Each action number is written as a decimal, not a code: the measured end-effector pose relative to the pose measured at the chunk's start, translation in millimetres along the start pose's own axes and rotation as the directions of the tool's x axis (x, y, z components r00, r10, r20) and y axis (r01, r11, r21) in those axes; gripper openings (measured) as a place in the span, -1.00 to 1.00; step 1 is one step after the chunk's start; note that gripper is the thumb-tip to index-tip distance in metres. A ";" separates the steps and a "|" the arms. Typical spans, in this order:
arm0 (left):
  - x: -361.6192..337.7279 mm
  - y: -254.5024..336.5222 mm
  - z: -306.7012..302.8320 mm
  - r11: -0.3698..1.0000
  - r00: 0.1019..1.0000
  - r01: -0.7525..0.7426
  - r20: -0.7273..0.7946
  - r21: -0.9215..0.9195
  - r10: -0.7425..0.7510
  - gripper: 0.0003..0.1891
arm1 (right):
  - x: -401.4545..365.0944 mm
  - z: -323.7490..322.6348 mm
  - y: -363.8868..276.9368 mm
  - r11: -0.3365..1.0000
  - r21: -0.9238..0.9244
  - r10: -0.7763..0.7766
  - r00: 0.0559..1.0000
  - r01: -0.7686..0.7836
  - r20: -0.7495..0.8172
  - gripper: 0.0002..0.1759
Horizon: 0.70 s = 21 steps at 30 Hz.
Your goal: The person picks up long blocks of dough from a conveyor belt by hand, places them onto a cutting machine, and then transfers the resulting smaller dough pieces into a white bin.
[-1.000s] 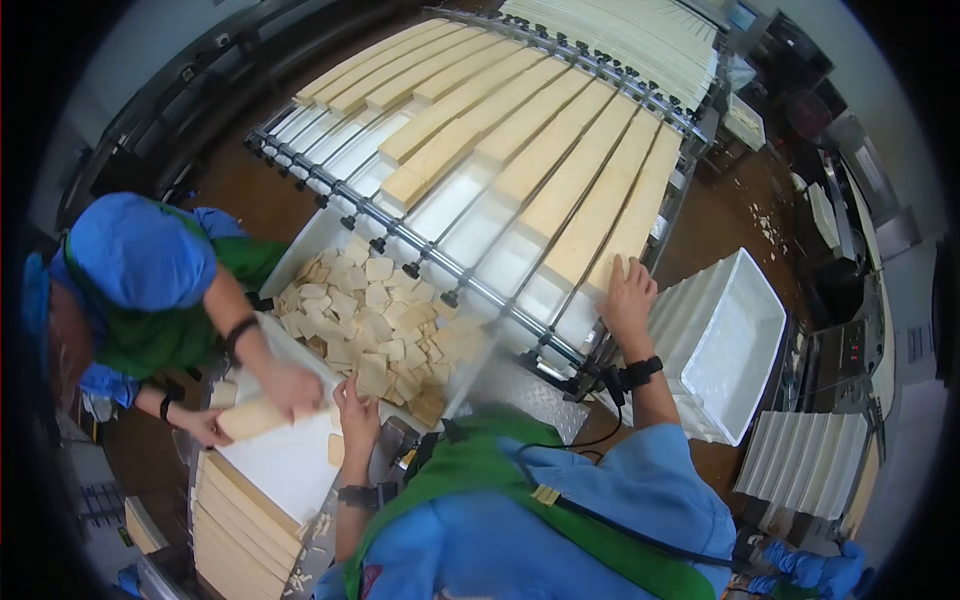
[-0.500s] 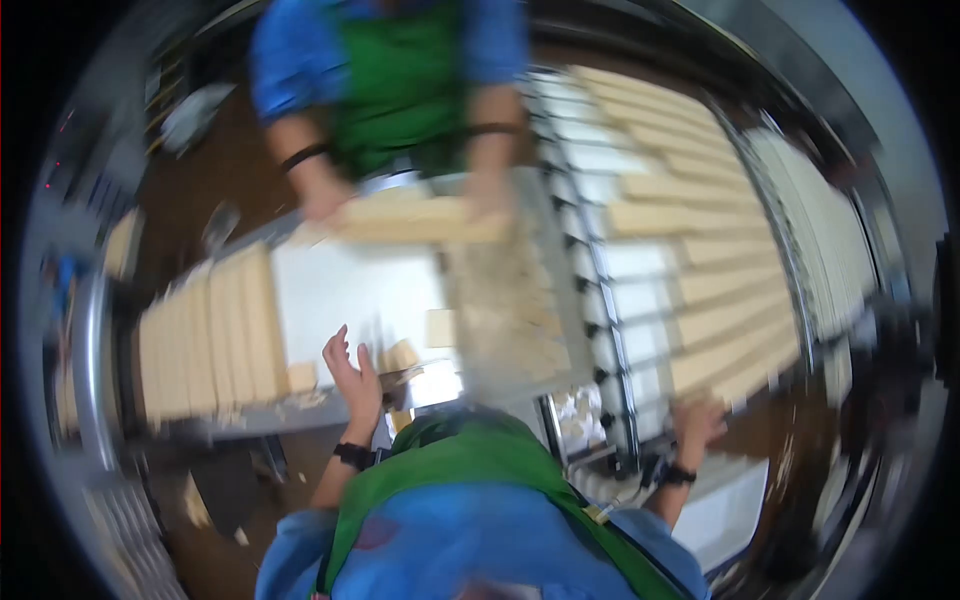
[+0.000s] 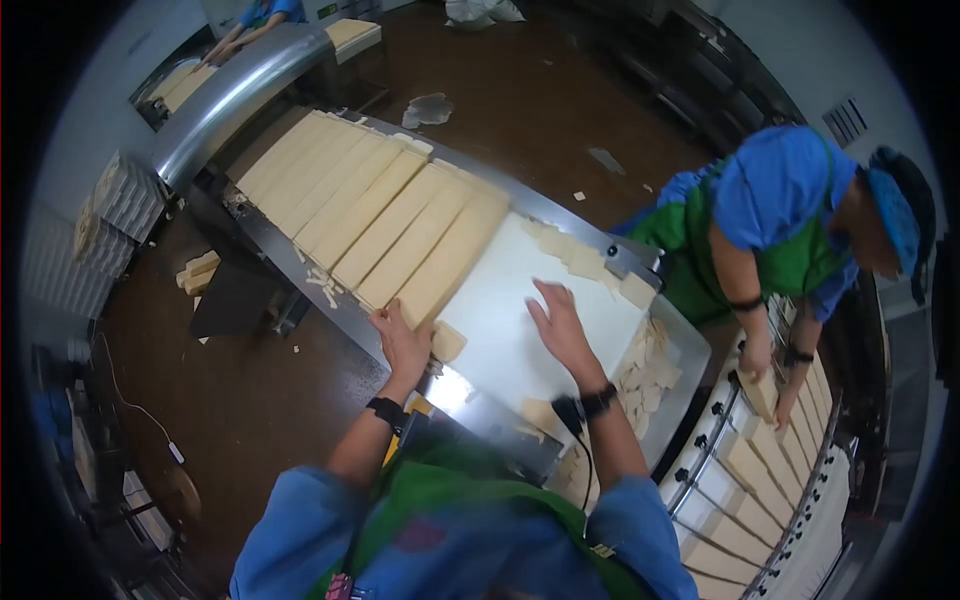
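Long pale stacks of what look like thin dough sheets [image 3: 375, 205] lie side by side on the conveyor. My left hand [image 3: 405, 347] is at the near end of the last stack [image 3: 455, 255], its fingertips touching or close to that end, fingers apart and not wrapped round it. Just right of that hand sits a small square pale piece [image 3: 448, 342]. Over the white belt [image 3: 505, 330] my right hand [image 3: 563, 327] hovers with fingers spread and nothing in it.
A metal tray [image 3: 650, 375] of loose scraps lies right of the belt. Beyond it, a co-worker [image 3: 755, 230] grips a pale stack above a second conveyor [image 3: 745, 465] with slanted rows. A curved metal guard [image 3: 240, 95] arches over the far left end.
My view has swung left along the conveyor. My right hand has come from the second conveyor to above the white belt; my left hand has reached the last stack. The co-worker has moved to the second conveyor.
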<state>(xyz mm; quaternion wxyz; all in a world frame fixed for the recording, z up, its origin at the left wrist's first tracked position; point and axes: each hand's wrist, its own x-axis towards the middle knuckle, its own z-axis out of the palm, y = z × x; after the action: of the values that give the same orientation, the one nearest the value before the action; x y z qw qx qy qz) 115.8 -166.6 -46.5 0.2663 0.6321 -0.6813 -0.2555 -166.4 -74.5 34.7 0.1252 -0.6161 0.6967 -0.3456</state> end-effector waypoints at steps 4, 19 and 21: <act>8.0 9.3 -10.9 1.000 1.000 -0.012 0.016 0.017 0.012 -0.09 | 137.6 66.8 23.8 0.989 -0.145 0.002 0.999 0.005 0.047 -0.44; 22.4 36.2 -7.4 0.998 0.994 -0.026 0.107 0.052 0.020 -0.19 | 157.6 104.9 112.0 0.975 -0.188 0.094 0.987 -0.118 -0.134 -0.41; 17.1 43.4 -2.3 0.987 0.965 -0.156 0.220 0.038 0.144 -0.25 | 105.5 72.4 122.0 0.937 -0.243 0.180 0.944 -0.250 -0.277 -0.40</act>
<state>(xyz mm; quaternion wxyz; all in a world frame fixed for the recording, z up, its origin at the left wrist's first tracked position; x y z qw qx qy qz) 84.9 -180.6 -14.4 0.1917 0.5542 -0.7589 -0.2832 -239.2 -197.6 -69.1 -0.0134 -0.4983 0.8116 -0.3048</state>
